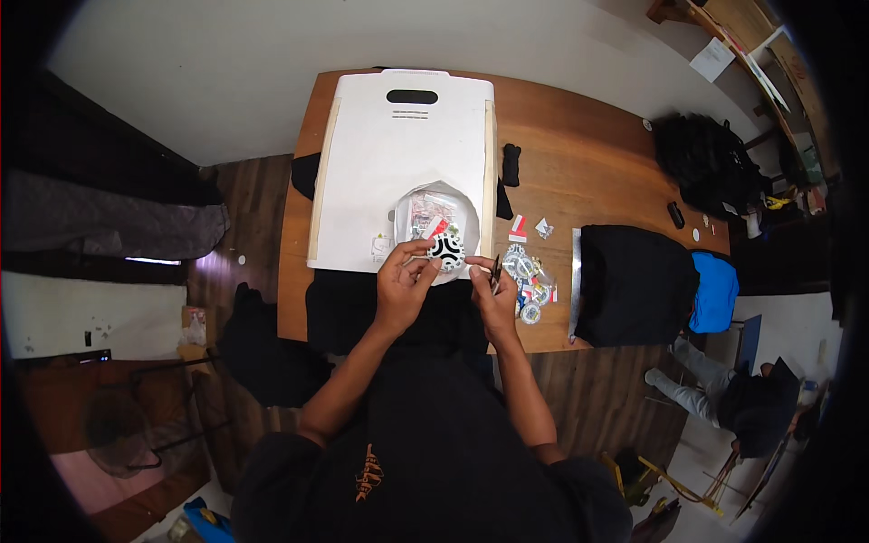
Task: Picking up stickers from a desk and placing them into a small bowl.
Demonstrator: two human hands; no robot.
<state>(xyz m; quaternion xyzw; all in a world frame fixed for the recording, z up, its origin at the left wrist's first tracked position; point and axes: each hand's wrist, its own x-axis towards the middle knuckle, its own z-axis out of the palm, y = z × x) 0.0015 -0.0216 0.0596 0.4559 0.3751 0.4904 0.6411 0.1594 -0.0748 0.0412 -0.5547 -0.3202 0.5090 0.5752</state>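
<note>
A round white piece with a bold black pattern (447, 250) is pinched between the fingers and thumb of my left hand (402, 282). Beside its upper edge shows a red-and-white card (436, 228); whether the two are joined cannot be told. My right hand (494, 298) is at the piece's right edge and holds a small dark tool, perhaps scissors (497, 267), mostly hidden by the fingers. Beneath the hands, a white bowl-like container (470, 207) holds clear plastic packaging (428, 205). It sits at the lower right of a white panel with a handle slot (380, 156).
Right of the panel lies a pile of round patterned pieces (529, 278), with another red-and-white card (518, 229) above it. The wooden table (577, 170) also bears black cloth (631, 285), a blue item (714, 292) and a black backpack (706, 159). Another person (753, 407) is at far right.
</note>
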